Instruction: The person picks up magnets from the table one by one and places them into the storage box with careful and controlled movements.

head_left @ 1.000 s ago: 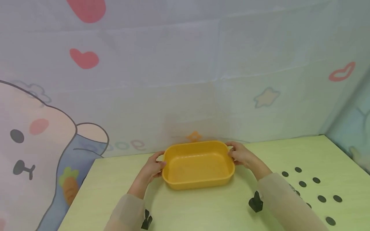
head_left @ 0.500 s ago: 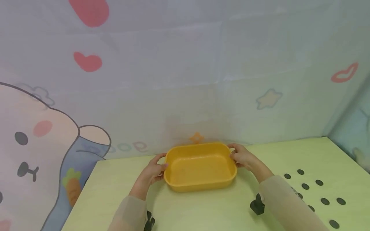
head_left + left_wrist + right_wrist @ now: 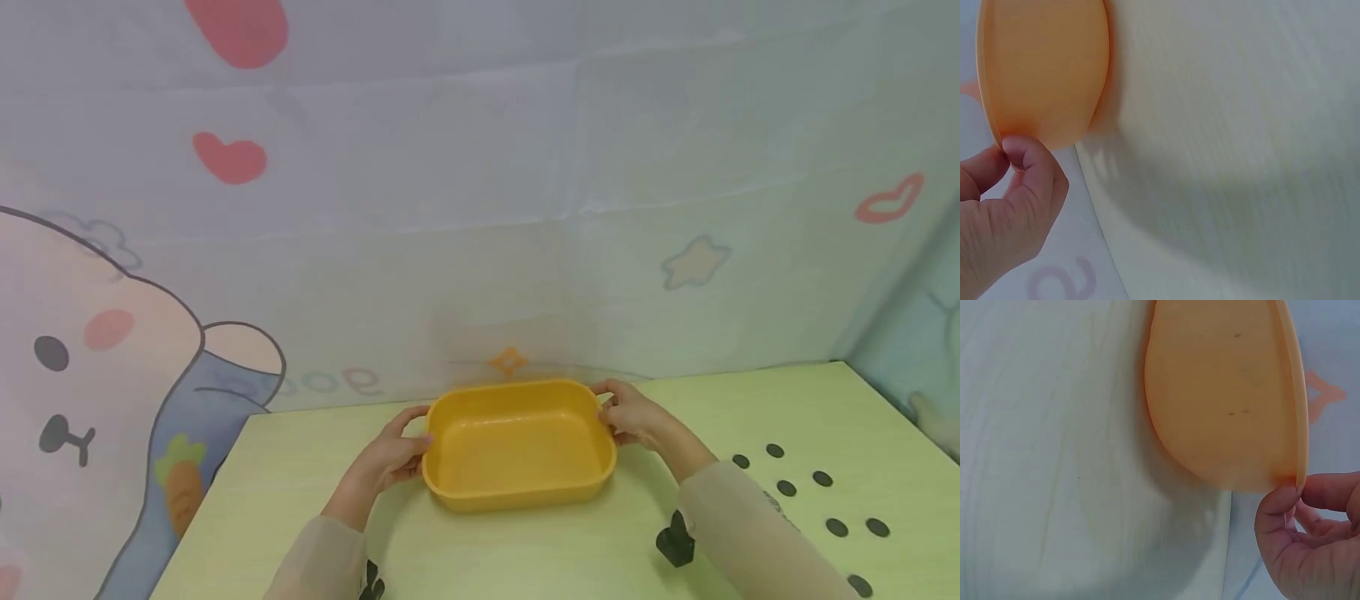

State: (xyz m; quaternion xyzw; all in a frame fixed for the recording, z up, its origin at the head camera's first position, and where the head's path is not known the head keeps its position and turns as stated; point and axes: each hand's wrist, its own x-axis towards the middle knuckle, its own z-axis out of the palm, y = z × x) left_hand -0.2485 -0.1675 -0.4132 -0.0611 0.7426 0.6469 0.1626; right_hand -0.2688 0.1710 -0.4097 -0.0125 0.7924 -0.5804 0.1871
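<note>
A yellow rectangular plastic basin (image 3: 521, 454) with rounded corners sits at the back middle of the table, its inside bare. My left hand (image 3: 390, 454) pinches its left rim between thumb and fingers. At the opposite end my right hand (image 3: 637, 417) pinches the right rim the same way. In the left wrist view the left hand (image 3: 1016, 200) grips the rim's edge, and the basin's side wall (image 3: 1047, 75) shows. The right wrist view has the right hand (image 3: 1316, 531) on the other end; small dark marks dot the wall (image 3: 1229, 394) there.
Several black discs (image 3: 822, 479) lie scattered on the right of the pale yellow-green table (image 3: 517, 558). A white cloth backdrop (image 3: 480, 167) with printed hearts, a star and a cartoon bear rises right behind the basin. Another cloth stands along the right side.
Both hands keep their pinch on the basin's rim. The basin sits slightly lower in the head view, nearer the front; the camera view has also shifted a little.
</note>
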